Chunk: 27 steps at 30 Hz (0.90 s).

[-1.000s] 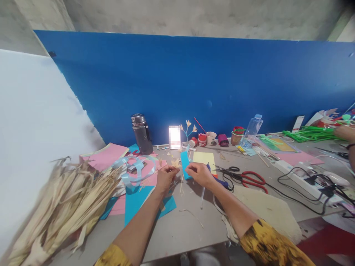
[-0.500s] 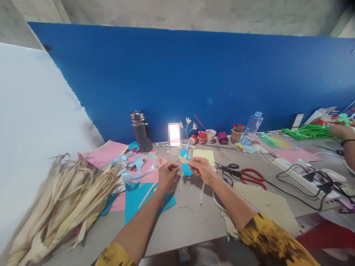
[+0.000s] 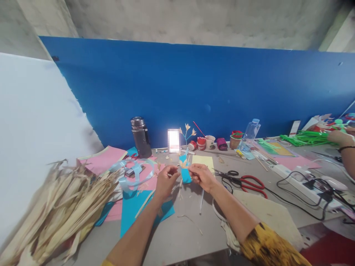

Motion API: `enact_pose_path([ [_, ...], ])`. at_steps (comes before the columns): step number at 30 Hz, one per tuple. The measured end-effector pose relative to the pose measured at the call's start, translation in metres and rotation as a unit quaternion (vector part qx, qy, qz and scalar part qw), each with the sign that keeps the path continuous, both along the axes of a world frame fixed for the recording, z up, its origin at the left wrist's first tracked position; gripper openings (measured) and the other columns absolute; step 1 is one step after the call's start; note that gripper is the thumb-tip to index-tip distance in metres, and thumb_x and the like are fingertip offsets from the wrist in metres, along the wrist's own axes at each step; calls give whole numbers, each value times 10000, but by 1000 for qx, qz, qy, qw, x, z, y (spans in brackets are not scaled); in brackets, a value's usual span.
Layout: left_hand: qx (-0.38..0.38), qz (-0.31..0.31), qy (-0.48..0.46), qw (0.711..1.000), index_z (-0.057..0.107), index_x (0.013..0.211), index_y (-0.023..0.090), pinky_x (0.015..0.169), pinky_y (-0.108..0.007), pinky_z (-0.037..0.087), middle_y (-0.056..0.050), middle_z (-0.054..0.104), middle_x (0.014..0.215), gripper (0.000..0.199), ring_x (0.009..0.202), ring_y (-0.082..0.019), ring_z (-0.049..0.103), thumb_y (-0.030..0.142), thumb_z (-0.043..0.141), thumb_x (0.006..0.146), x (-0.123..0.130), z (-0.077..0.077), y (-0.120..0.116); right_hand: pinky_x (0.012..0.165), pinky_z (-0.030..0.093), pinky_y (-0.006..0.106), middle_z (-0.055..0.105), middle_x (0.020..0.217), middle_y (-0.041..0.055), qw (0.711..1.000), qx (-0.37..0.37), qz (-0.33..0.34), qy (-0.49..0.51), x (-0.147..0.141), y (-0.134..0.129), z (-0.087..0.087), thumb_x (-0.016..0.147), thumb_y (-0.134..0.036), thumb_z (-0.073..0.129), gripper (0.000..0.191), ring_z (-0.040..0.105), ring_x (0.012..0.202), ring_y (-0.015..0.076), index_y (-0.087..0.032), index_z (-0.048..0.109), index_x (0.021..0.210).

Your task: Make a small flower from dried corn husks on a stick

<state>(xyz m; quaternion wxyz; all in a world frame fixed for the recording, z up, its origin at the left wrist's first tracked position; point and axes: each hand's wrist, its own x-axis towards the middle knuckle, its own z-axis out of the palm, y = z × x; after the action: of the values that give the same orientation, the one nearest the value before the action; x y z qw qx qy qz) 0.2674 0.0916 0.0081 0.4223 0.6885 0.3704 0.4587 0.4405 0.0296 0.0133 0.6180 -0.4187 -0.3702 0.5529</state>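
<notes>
Over the middle of the table, my right hand (image 3: pixel 203 176) pinches a small pale flower of dried husk (image 3: pixel 183 164) between thumb and fingertips. The flower's petals point up and to the left. Close by on its left is my left hand (image 3: pixel 167 181), with thumb and fingertips drawn together; whatever is between them is too small to make out. Behind and below the flower lies a strip of blue paper (image 3: pixel 186 178). Farther back, a blue-stemmed spray of similar husk flowers (image 3: pixel 187 133) stands upright near a bright, blurred screen (image 3: pixel 173 141).
Dried corn husks (image 3: pixel 58 210) heap at the left, beside coiled pale-blue ribbon (image 3: pixel 137 175) and a dark thermos (image 3: pixel 140 138). At the right lie red-handled scissors (image 3: pixel 253 184) and a power strip (image 3: pixel 302 190) with cables. A co-worker's hand (image 3: pixel 342 137) is by green stems (image 3: pixel 307 138).
The view has tilted up a little, so the table sits lower in the picture. My right hand still holds the flower; my left hand stays close beside it, its fingers slightly shifted.
</notes>
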Motion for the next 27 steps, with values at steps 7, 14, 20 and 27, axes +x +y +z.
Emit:
enact_pose_path([
  [7, -20, -16, -6, 1000, 694, 723, 169, 570, -265, 428, -21, 651, 640, 151, 562, -146, 549, 317, 677, 700, 4, 1, -8, 403, 177, 195, 561, 574, -26, 999, -20, 26, -23, -6, -3, 1, 633, -399, 792, 325, 327, 413, 32, -153, 580, 633],
  [14, -80, 96, -122, 985, 668, 719, 169, 472, -228, 368, 37, 552, 516, 188, 449, -98, 468, 336, 712, 645, -7, 8, 11, 398, 208, 198, 568, 594, -13, 992, 8, -76, -98, 0, 0, -2, 675, -447, 761, 337, 343, 435, 43, -150, 605, 642],
  [20, -129, 130, -237, 954, 648, 733, 151, 453, -211, 370, 46, 544, 508, 271, 448, -85, 471, 316, 777, 561, -29, 42, 27, 379, 182, 204, 491, 507, -48, 969, 23, -195, -146, 9, 3, 1, 688, -448, 726, 315, 300, 395, 43, -158, 611, 639],
  [27, -31, 112, -212, 970, 659, 710, 149, 455, -197, 348, 38, 548, 503, 206, 447, -69, 449, 291, 761, 601, -38, 72, 41, 383, 142, 201, 423, 502, -68, 972, 27, -232, -32, 19, 4, 11, 658, -521, 706, 374, 232, 390, 37, -158, 627, 700],
])
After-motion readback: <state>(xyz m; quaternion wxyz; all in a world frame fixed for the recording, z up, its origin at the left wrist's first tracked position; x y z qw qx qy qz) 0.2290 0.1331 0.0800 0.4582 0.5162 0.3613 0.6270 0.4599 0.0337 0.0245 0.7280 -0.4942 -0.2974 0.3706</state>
